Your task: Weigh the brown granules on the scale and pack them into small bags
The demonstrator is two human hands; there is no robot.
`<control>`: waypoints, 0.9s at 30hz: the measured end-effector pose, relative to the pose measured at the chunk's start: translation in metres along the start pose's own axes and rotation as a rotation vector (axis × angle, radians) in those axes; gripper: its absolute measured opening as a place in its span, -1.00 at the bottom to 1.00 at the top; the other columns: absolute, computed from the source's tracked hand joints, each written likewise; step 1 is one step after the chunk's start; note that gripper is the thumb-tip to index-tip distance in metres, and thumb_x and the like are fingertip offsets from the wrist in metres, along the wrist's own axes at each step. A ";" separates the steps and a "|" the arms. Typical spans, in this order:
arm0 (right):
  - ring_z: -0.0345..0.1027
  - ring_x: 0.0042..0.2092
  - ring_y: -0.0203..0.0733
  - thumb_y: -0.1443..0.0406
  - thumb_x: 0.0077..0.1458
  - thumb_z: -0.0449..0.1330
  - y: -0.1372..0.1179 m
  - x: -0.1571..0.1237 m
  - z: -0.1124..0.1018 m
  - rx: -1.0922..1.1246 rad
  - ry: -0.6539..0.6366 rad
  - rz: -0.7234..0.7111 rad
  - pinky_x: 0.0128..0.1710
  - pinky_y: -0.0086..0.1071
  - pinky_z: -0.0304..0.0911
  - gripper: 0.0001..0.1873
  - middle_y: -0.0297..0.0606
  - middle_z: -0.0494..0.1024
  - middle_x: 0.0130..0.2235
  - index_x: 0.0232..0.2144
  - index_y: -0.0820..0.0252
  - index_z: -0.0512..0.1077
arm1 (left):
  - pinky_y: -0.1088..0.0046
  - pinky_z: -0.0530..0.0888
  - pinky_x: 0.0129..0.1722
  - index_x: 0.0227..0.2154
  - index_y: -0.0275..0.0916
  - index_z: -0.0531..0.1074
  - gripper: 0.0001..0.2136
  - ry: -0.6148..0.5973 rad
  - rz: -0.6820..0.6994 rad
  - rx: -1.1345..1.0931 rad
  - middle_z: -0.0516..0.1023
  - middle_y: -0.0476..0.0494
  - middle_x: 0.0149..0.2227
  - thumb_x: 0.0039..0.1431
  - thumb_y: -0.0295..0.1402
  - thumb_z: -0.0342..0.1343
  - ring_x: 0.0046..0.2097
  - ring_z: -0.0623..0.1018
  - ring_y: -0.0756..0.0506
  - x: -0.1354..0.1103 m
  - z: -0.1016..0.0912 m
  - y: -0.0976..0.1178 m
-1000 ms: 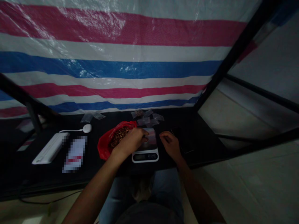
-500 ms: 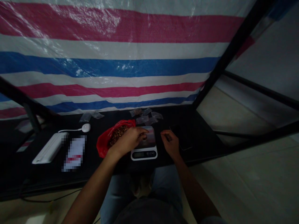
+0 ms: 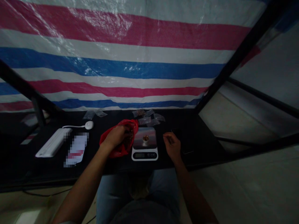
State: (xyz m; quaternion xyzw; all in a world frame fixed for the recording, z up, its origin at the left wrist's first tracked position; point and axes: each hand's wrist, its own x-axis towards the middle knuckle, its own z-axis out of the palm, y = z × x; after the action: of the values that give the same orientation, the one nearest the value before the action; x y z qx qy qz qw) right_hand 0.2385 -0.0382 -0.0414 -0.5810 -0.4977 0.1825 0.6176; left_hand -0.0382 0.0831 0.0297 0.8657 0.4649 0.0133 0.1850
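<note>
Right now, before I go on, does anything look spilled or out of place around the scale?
Nothing stands out: no spill shows around the digital scale, and the brown pieces sit in the small white cup on its platform.

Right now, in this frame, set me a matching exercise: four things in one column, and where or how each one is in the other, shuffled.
1 Left hand
2 Right hand
3 Scale
4 Small clear bags

A Right of the scale
B Beyond the scale
C Bearing a small brown heap
D In the red bag

Pairs: 1-D, 2-A, 3-C, 4-B
</note>
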 end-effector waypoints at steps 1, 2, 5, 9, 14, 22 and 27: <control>0.46 -0.22 -0.13 0.26 0.11 0.19 0.000 0.000 0.000 0.005 0.003 -0.002 -0.19 -0.26 0.38 -0.91 -0.23 0.54 -0.29 -0.40 0.12 0.47 | 0.35 0.47 -0.02 -0.09 -0.26 0.60 -0.73 -0.005 -0.004 -0.001 0.67 -0.30 -0.07 0.32 -0.38 0.02 -0.08 0.65 -0.21 -0.001 0.000 0.000; 0.45 -0.22 -0.13 0.26 0.11 0.19 -0.001 0.000 0.000 0.009 0.004 -0.004 -0.19 -0.26 0.38 -0.91 -0.23 0.54 -0.29 -0.40 0.12 0.47 | 0.36 0.47 -0.02 -0.09 -0.26 0.60 -0.73 -0.009 -0.004 -0.006 0.68 -0.29 -0.08 0.31 -0.38 0.03 -0.09 0.65 -0.21 -0.002 -0.001 0.000; 0.45 -0.22 -0.13 0.26 0.10 0.19 -0.001 0.000 0.000 0.009 0.000 -0.006 -0.19 -0.26 0.38 -0.92 -0.23 0.54 -0.29 -0.40 0.13 0.47 | 0.39 0.46 0.03 0.04 -0.25 0.54 -0.67 -0.004 0.035 -0.028 0.64 -0.27 0.01 0.22 -0.40 0.13 -0.02 0.63 -0.19 -0.004 -0.002 0.001; 0.45 -0.22 -0.13 0.27 0.10 0.19 0.000 0.000 0.000 0.003 0.014 -0.005 -0.17 -0.26 0.38 -0.92 -0.24 0.54 -0.30 -0.39 0.12 0.47 | 0.35 0.47 0.02 0.06 -0.27 0.52 -0.65 -0.009 0.061 -0.012 0.61 -0.32 0.06 0.21 -0.41 0.14 0.00 0.62 -0.21 -0.002 -0.002 0.008; 0.45 -0.23 -0.14 0.28 0.09 0.18 0.000 -0.001 -0.002 -0.002 0.041 -0.012 -0.18 -0.26 0.38 -0.93 -0.24 0.53 -0.30 -0.40 0.12 0.47 | 0.40 0.45 -0.09 -0.12 -0.25 0.60 -0.72 -0.023 0.075 0.002 0.67 -0.28 -0.08 0.31 -0.43 -0.02 -0.09 0.65 -0.18 -0.004 -0.005 0.009; 0.44 -0.24 -0.15 0.26 0.08 0.18 0.000 -0.001 -0.001 -0.017 0.037 0.003 -0.19 -0.28 0.37 -0.92 -0.24 0.54 -0.30 -0.40 0.12 0.47 | 0.42 0.46 -0.10 -0.16 -0.28 0.60 -0.75 -0.019 0.072 0.007 0.66 -0.32 -0.05 0.28 -0.46 0.01 -0.11 0.65 -0.17 -0.004 -0.001 0.005; 0.44 -0.25 -0.15 0.27 0.07 0.18 -0.001 0.000 -0.001 -0.010 0.033 0.018 -0.19 -0.28 0.38 -0.93 -0.24 0.54 -0.31 -0.40 0.12 0.46 | 0.44 0.46 -0.08 -0.06 -0.18 0.60 -0.72 -0.014 0.044 -0.020 0.67 -0.25 -0.03 0.30 -0.42 0.02 -0.05 0.65 -0.20 -0.007 -0.009 -0.004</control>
State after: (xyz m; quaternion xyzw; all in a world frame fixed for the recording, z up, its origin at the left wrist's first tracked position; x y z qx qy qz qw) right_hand 0.2391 -0.0391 -0.0408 -0.5914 -0.4832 0.1761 0.6211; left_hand -0.0466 0.0824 0.0382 0.8739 0.4444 0.0160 0.1966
